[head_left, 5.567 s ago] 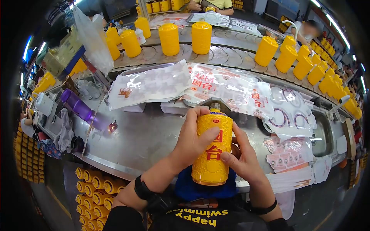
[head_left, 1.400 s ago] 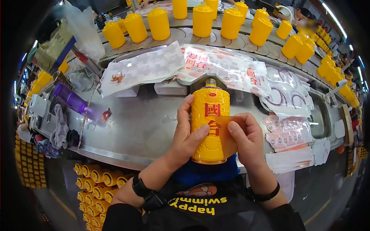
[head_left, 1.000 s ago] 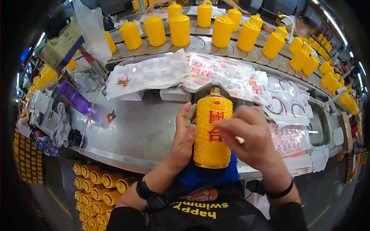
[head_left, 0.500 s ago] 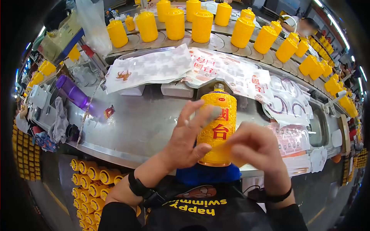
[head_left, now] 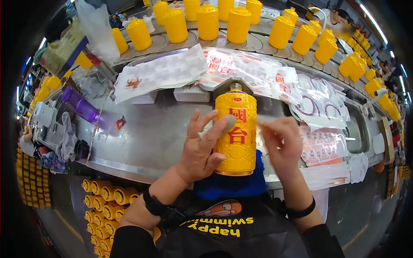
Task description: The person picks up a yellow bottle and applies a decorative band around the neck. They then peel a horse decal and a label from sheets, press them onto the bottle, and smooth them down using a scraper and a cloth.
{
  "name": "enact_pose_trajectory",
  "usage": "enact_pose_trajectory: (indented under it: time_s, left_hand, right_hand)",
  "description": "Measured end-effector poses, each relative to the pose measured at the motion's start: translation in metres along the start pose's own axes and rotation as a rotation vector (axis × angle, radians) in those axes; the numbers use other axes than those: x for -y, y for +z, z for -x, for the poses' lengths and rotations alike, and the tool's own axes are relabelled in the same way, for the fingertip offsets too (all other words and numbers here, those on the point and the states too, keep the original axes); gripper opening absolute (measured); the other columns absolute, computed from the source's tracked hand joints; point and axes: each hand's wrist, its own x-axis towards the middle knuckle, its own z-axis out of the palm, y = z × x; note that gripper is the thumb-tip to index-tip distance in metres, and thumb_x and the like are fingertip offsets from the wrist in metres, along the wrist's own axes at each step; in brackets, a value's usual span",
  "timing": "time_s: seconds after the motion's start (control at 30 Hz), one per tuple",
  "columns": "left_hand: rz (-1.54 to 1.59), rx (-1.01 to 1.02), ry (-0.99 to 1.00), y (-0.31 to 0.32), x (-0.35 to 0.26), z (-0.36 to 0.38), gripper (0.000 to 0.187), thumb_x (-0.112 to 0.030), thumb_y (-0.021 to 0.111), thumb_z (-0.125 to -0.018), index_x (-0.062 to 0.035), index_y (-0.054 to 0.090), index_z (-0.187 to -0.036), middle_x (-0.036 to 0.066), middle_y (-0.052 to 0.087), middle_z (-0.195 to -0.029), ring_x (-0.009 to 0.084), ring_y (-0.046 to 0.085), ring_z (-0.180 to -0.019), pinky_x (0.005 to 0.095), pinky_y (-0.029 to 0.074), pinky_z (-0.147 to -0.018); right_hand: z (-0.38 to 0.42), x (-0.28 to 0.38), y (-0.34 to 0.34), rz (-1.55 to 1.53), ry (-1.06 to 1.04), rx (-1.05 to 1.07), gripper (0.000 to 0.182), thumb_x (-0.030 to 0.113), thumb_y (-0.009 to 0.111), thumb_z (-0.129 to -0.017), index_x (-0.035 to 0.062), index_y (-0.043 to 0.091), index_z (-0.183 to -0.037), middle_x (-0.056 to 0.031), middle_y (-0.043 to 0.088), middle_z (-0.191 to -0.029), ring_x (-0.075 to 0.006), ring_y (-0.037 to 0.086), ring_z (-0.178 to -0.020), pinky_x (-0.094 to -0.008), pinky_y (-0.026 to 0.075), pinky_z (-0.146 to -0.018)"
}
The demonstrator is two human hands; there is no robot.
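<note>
A yellow embossed bottle [head_left: 236, 152] with red characters and a clear neck lies on a blue cloth [head_left: 230, 185] at the bench's front edge, its neck pointing away from me. My left hand [head_left: 202, 148] is at the bottle's left side, fingers spread, with a dark-tipped finger over the red characters. On the bottle's right, my right hand [head_left: 282, 144] has its thumb and index finger brought close together beside the bottle. Whether something thin is between them is too small to tell.
Sticker sheets [head_left: 223, 71] lie behind the bottle, more sheets [head_left: 322, 144] at right. Yellow bottles stand on a curved conveyor [head_left: 258, 43]. A purple bottle [head_left: 79, 104] lies left. Yellow bottles [head_left: 107, 213] are stacked below left. A co-worker [head_left: 335, 17] is at the back right.
The yellow patch at my right fingers is no longer visible, and that hand has moved up from the bottle's lower right. My left hand remains at the left side. Bottles on the conveyor have shifted.
</note>
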Motion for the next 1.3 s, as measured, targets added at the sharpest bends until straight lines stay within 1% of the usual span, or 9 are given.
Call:
enact_pose_trajectory:
  time_s: [0.07, 0.13, 0.27, 0.47, 0.7, 0.93, 1.1, 1.2, 1.3]
  left_hand:
    - [-0.01, -0.007, -0.014, 0.002, 0.001, 0.004, 0.074, -0.061, 0.035, -0.098, -0.0014, 0.046, -0.141, 0.011, 0.056, -0.137, 0.033, 0.04, -0.135, 0.0496, 0.013, -0.118]
    - [-0.016, 0.017, -0.061, 0.001, -0.001, 0.012, 0.082, -0.065, 0.036, -0.095, 0.0013, 0.041, -0.143, 0.018, 0.048, -0.142, 0.0364, 0.037, -0.137, 0.0485, 0.016, -0.118]
    - [0.166, 0.008, -0.173, 0.01, -0.005, 0.031, 0.094, -0.069, 0.04, -0.092, 0.0055, 0.029, -0.147, 0.026, 0.035, -0.149, 0.0375, 0.033, -0.14, 0.046, 0.019, -0.117]
    - [0.454, -0.049, -0.271, 0.022, -0.008, 0.041, 0.098, -0.068, 0.045, -0.091, 0.0055, 0.018, -0.15, 0.024, 0.03, -0.152, 0.0322, 0.032, -0.141, 0.0425, 0.025, -0.116]
    - [0.486, -0.118, -0.322, 0.028, -0.011, 0.041, 0.102, -0.072, 0.046, -0.088, 0.0036, 0.016, -0.15, 0.022, 0.028, -0.153, 0.031, 0.032, -0.141, 0.0428, 0.027, -0.116]
    - [0.476, -0.126, -0.327, 0.027, -0.009, 0.04, 0.101, -0.07, 0.046, -0.089, 0.0033, 0.015, -0.151, 0.023, 0.027, -0.154, 0.0323, 0.032, -0.141, 0.0436, 0.025, -0.117]
    - [0.508, -0.143, -0.328, 0.03, -0.009, 0.041, 0.101, -0.07, 0.047, -0.089, 0.0039, 0.015, -0.151, 0.023, 0.027, -0.154, 0.033, 0.031, -0.142, 0.0436, 0.025, -0.116]
    - [0.504, -0.137, -0.333, 0.029, -0.01, 0.04, 0.1, -0.069, 0.047, -0.09, 0.0039, 0.015, -0.151, 0.024, 0.027, -0.154, 0.0335, 0.031, -0.142, 0.0438, 0.025, -0.116]
    - [0.495, -0.129, -0.317, 0.027, -0.007, 0.041, 0.099, -0.067, 0.049, -0.09, 0.0034, 0.014, -0.151, 0.024, 0.027, -0.154, 0.0338, 0.031, -0.142, 0.0441, 0.025, -0.116]
  right_hand:
    - [0.0, 0.02, -0.012, 0.016, -0.414, 0.202, 0.016, 0.005, 0.072, -0.078, 0.0079, 0.066, -0.093, -0.007, 0.057, -0.084, -0.0244, 0.058, -0.073, -0.0325, 0.047, -0.063]
    - [0.006, 0.034, -0.025, -0.216, -0.393, 0.367, 0.016, 0.007, 0.073, -0.079, 0.0067, 0.065, -0.093, -0.006, 0.057, -0.083, -0.0263, 0.057, -0.073, -0.0379, 0.048, -0.065]
    - [0.015, 0.031, -0.067, -0.237, 0.12, 0.443, 0.021, 0.005, 0.064, -0.089, 0.0026, 0.064, -0.11, -0.0107, 0.066, -0.092, -0.0262, 0.064, -0.082, -0.0366, 0.051, -0.073]
    - [0.053, -0.048, -0.164, 0.199, 0.232, 0.186, 0.03, -0.011, 0.049, -0.085, -0.0014, 0.059, -0.112, -0.0214, 0.058, -0.131, -0.0309, 0.06, -0.116, -0.0354, 0.048, -0.095]
    - [0.075, -0.198, -0.278, 0.762, 0.37, 0.34, 0.048, -0.017, 0.044, -0.075, 0.004, 0.068, -0.111, -0.0241, 0.057, -0.13, -0.0398, 0.053, -0.122, -0.0394, 0.042, -0.105]
    - [0.072, -0.254, -0.289, 0.858, 0.575, 0.482, 0.049, -0.003, 0.052, -0.082, 0.0277, 0.069, -0.117, -0.0148, 0.049, -0.142, -0.0368, 0.046, -0.128, -0.0417, 0.04, -0.106]
    - [0.065, -0.286, -0.32, 0.909, 0.742, 0.295, 0.032, 0.027, 0.066, -0.084, 0.0026, 0.072, -0.104, -0.015, 0.072, -0.085, -0.0318, 0.068, -0.078, -0.0399, 0.053, -0.073]
    - [0.037, -0.254, -0.301, 0.783, 1.14, 0.363, 0.034, 0.032, 0.071, -0.08, 0.0018, 0.072, -0.093, -0.0132, 0.068, -0.079, -0.0246, 0.064, -0.069, -0.0377, 0.05, -0.065]
    - [0.044, -0.277, -0.303, 0.769, 1.091, 0.193, 0.03, 0.032, 0.07, -0.077, 0.0027, 0.071, -0.083, -0.0124, 0.068, -0.076, -0.0232, 0.064, -0.07, -0.0353, 0.049, -0.067]
